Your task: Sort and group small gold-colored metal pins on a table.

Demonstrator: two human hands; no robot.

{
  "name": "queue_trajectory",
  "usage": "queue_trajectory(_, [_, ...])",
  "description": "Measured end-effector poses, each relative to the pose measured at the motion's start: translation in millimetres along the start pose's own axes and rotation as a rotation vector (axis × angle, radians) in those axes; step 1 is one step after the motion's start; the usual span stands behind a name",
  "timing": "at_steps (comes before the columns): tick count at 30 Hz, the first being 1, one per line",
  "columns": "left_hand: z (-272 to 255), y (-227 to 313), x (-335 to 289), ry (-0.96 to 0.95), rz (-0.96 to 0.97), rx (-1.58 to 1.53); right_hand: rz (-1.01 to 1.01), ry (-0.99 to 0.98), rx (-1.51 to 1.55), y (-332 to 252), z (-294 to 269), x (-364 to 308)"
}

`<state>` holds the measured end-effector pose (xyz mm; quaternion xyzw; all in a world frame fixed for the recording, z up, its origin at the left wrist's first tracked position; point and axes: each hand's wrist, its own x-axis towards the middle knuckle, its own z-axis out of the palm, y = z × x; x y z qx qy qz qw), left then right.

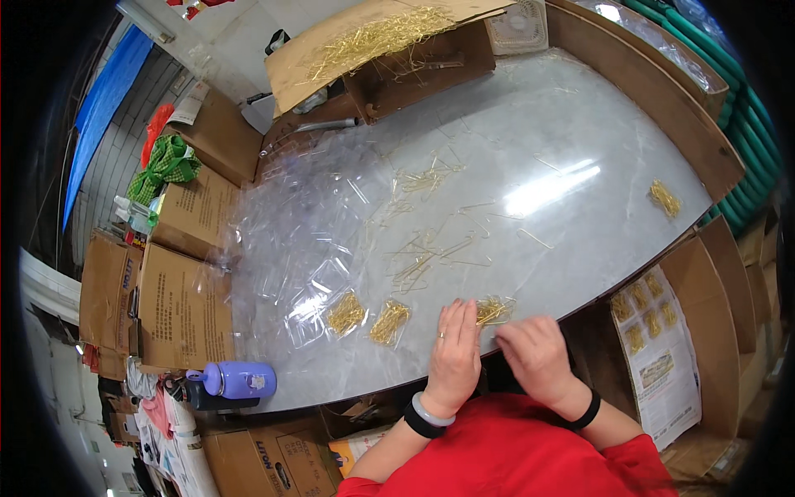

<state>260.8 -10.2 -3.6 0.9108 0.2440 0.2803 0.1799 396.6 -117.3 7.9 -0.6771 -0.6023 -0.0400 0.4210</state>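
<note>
A small clear bag of gold wire hooks point(495, 310) lies at the table's near edge, between my two hands. My left hand point(455, 352) rests beside it on the left, fingers stretched out straight and close together, with a ring on one finger. My right hand point(537, 354) is at the bag's near right side, fingers curled in; what they hold, if anything, is hidden. To the left lie two more filled bags, a nearer bag of hooks point(388, 321) and another bag of hooks point(346, 314). Loose gold hooks point(422, 257) are scattered farther in.
Many empty clear bags point(302, 215) cover the table's left side. A purple bottle point(240, 379) stands at the near left corner. Hooks are heaped on a cardboard sheet point(290, 81) at the back. Another filled bag point(664, 199) lies far right; several fill an open carton point(712, 331) below.
</note>
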Motion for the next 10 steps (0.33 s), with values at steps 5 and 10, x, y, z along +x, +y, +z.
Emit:
queue_trajectory(5, [-7,0,0,-0.028,0.024,-0.030,0.052,0.002,0.154,-2,1,-3])
queue_trajectory(10, [-4,-3,-4,-0.046,0.032,0.006,0.218,0.025,-0.098,4,-4,5])
